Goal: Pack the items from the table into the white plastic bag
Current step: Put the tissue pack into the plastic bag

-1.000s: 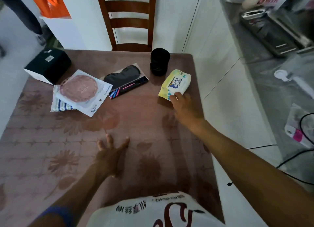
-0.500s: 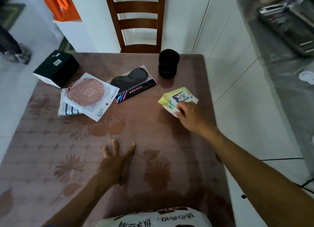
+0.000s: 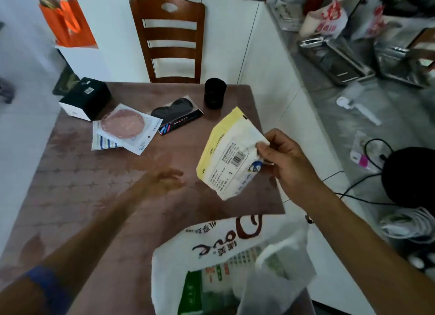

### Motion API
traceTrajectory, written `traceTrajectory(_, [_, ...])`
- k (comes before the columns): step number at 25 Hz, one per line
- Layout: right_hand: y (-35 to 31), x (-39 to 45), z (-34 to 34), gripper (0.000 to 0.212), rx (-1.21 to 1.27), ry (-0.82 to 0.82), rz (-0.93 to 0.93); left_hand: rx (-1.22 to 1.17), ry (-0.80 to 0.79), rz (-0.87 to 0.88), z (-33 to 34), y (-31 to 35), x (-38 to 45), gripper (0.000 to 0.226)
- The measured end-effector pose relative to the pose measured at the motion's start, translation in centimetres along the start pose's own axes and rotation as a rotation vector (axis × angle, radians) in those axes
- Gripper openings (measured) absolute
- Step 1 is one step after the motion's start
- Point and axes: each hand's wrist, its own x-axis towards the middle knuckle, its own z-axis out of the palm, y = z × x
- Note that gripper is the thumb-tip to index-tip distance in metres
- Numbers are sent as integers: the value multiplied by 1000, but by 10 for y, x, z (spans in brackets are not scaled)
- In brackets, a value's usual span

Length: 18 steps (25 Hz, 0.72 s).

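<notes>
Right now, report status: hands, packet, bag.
Right hand pinching yellow-white packet, lifted off table. Left hand blurred, fingers spread, empty. White plastic bag open below packet. Path looks unobstructed.

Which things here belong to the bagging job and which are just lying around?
For the job: yellow-and-white packet in the right hand, white plastic bag, black box, round pink packet, eye mask pack, black cylinder.

Just lying around: wooden chair, orange bag, metal trays.
</notes>
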Motion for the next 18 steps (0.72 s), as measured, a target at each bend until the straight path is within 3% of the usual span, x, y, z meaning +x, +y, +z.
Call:
traceTrajectory(3, [-38,-48,29,15,275,2,-68,-310,-238,285,-8,74,-78,63])
traceTrajectory(6, [-53,-91,54,7,331,28,-131,-125,-410,374,-8,111,-136,59])
traceTrajectory(8, [-50,-115,54,7,45,198,-200,-57,-362,353,0,115,-156,53])
traceTrajectory(10, [-36,-143,42,4,-427,371,-306,-145,-267,307,11,108,-174,49])
traceTrajectory(11, [-25,-160,35,14,-645,353,-345,-223,-210,276,13,103,-183,48])
traceTrajectory(14, [18,-190,14,74,-1411,-102,-315,-309,-57,260,13,105,-204,53])
traceTrajectory(15, [33,-191,9,86,-1609,-151,-265,-264,-12,278,15,111,-210,52])
traceTrajectory(16, [44,-190,6,89,-1710,-106,-226,-216,22,296,18,118,-214,51])
traceTrajectory(18, [51,-189,-1,68,-1682,45,-169,-168,27,335,30,131,-227,48])
